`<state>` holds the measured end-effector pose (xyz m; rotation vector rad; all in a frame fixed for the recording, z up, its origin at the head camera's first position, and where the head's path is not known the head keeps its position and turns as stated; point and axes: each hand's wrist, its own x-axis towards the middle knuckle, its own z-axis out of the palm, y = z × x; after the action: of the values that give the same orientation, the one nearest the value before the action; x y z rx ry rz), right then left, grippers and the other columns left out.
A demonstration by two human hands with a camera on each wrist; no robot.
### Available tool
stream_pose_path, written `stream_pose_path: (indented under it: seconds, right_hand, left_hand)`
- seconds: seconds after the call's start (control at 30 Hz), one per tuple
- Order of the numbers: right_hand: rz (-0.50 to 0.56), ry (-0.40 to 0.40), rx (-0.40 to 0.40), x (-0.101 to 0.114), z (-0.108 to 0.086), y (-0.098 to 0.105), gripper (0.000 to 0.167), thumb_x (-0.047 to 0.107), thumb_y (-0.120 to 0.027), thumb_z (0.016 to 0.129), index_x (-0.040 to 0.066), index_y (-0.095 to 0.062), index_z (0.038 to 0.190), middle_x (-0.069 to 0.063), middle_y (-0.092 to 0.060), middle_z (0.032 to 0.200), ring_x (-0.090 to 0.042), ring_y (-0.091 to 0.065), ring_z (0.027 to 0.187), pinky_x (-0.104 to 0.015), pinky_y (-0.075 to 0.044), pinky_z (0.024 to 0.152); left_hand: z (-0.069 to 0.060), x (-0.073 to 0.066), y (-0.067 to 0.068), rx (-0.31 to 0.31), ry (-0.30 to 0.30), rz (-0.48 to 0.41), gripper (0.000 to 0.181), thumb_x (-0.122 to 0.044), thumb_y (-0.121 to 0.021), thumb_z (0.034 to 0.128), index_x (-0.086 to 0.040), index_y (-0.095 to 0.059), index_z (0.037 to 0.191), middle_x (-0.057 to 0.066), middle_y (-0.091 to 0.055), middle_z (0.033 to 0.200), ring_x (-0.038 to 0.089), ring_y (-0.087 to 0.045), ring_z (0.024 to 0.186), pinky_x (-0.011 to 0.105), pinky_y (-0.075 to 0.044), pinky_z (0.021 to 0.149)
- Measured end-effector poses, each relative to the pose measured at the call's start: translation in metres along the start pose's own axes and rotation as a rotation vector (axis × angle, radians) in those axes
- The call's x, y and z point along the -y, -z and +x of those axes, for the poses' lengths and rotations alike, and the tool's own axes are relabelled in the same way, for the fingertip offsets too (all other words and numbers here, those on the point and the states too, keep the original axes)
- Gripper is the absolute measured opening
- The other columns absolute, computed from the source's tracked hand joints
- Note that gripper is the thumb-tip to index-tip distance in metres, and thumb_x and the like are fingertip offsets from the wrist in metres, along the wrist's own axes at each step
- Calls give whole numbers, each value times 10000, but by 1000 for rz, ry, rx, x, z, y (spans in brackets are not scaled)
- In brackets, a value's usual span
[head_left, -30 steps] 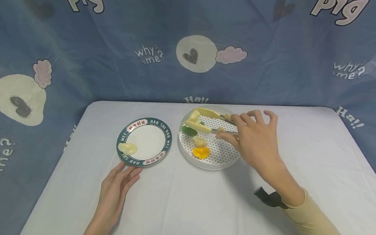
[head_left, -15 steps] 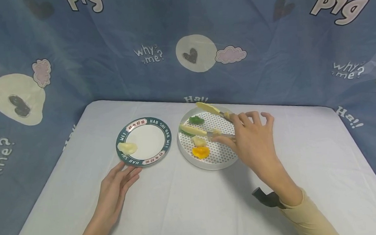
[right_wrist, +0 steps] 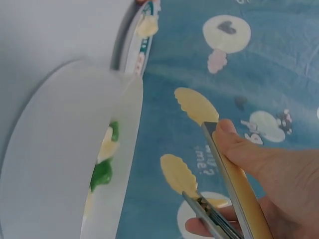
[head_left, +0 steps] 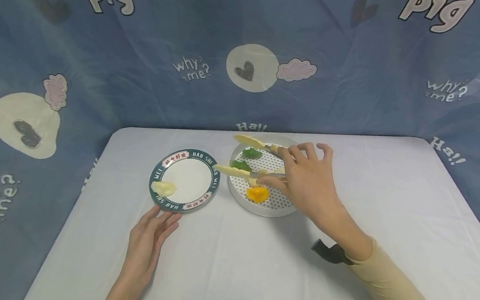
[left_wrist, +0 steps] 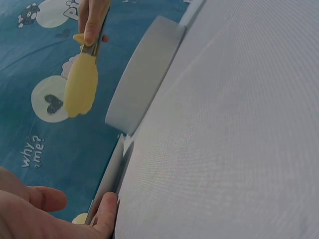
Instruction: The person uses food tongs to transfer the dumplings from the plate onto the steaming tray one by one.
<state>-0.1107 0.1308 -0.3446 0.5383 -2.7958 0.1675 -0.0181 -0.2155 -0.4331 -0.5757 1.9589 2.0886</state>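
My right hand (head_left: 311, 189) holds a pair of tongs (right_wrist: 239, 199) with metal arms and yellow scalloped tips. The tips stand spread, with nothing seen between them. In the head view they hang over the left side of a round white dish (head_left: 265, 208) with a perforated bottom. In it lie two green pieces (head_left: 252, 154), a pale piece partly hidden by the tongs, and an orange-yellow piece (head_left: 257, 195). My left hand (head_left: 148, 242) touches the near rim of a green-bordered plate (head_left: 189, 179). A pale yellow piece (head_left: 164, 188) lies on that plate's left side.
A white cloth (head_left: 240, 266) covers the table under both dishes. Behind the table hangs a blue printed curtain (head_left: 169, 99). The plate and the perforated dish stand close side by side. A black strap (head_left: 330, 251) sits on the right wrist.
The tongs have spread wider and moved left toward the plate. The pale piece seen between their tips a second ago no longer shows there. My left hand stays put.
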Motion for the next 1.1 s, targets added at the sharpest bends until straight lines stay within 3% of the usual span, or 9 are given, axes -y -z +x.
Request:
stream_pose_path:
  seconds: [0.33, 0.6, 0.73, 0.97, 1.1]
  right_hand:
    - [-14, 80, 5, 29, 8, -13, 845, 820, -632, 900, 178, -651, 1449, -37, -754, 1247, -305, -592, 1261, -668, -400, 1204]
    - [-10, 151, 21, 54, 15, -20, 814, 812, -617, 911, 168, -667, 1406, 1, -734, 1327, -270, -581, 1308, -685, -426, 1213]
    - [-20, 186, 31, 67, 21, -27, 796, 827, -592, 907, 179, -680, 1361, 19, -743, 1263, -249, -579, 1314, -661, -434, 1215]
    - [-6, 260, -64, 85, 30, -43, 733, 807, -650, 882, 152, -719, 1205, 7, -754, 1076, -246, -628, 1188, -628, -461, 1184]
    - [-15, 276, -75, 92, 34, -50, 708, 806, -640, 890, 162, -727, 1172, 20, -760, 1055, -228, -646, 1150, -619, -472, 1178]
  left_hand:
    - [0, 0, -1, -10, -5, 6, 667, -250, -333, 1183, -85, -4, 1740, 212, -352, 1729, -102, -664, 1203, 124, -562, 1149]
    - [1, 1, -1, -10, -6, 7, 668, -259, -335, 1185, -87, -7, 1741, 212, -355, 1728, -97, -664, 1211, 126, -563, 1149]
    - [1, 1, 0, -8, -4, 6, 669, -269, -337, 1186, -94, -8, 1742, 209, -354, 1728, -96, -663, 1211, 126, -564, 1149]
    - [1, 1, 1, 5, -7, -27, 667, -247, -332, 1189, -92, 8, 1741, 218, -340, 1728, -81, -665, 1221, 137, -556, 1165]
    - [1, 0, 1, 7, -9, -33, 668, -242, -337, 1187, -88, 5, 1741, 221, -346, 1724, -84, -670, 1212, 138, -559, 1162]
